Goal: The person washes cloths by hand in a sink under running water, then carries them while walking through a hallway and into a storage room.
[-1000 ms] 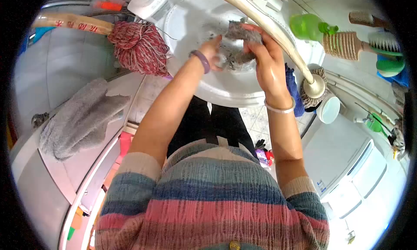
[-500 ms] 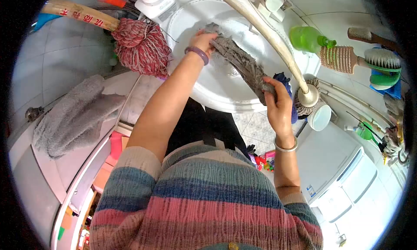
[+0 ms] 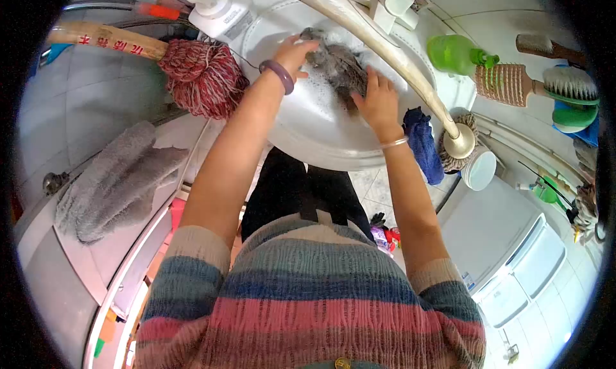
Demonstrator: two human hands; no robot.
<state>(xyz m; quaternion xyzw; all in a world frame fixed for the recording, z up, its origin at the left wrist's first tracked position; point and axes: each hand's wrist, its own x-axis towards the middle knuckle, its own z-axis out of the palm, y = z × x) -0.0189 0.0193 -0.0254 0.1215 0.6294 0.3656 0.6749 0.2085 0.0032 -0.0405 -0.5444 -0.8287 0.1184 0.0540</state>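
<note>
A wet grey cloth (image 3: 346, 70) lies bunched in the white washbasin (image 3: 295, 128), with some suds around it. At the cloth's left end is my left hand (image 3: 292, 58), thumb and fingers apart, wearing a purple bangle. My right hand (image 3: 381, 106) sits by the cloth's lower right end with its fingers spread and a pale bangle on the wrist. Both hands are at the cloth's edges; whether the fingertips press on it is hard to tell.
A pale pole (image 3: 385, 48) crosses above the basin. A red mop head (image 3: 202, 77) hangs at the left, near a white pump bottle (image 3: 218, 13). On the right are a green bottle (image 3: 455, 54), a hairbrush (image 3: 507, 83) and a blue cloth (image 3: 422, 144).
The grey cloth was stretched between both hands above the basin; now it lies bunched in it. My right hand has moved up and left, and both hands have let go.
</note>
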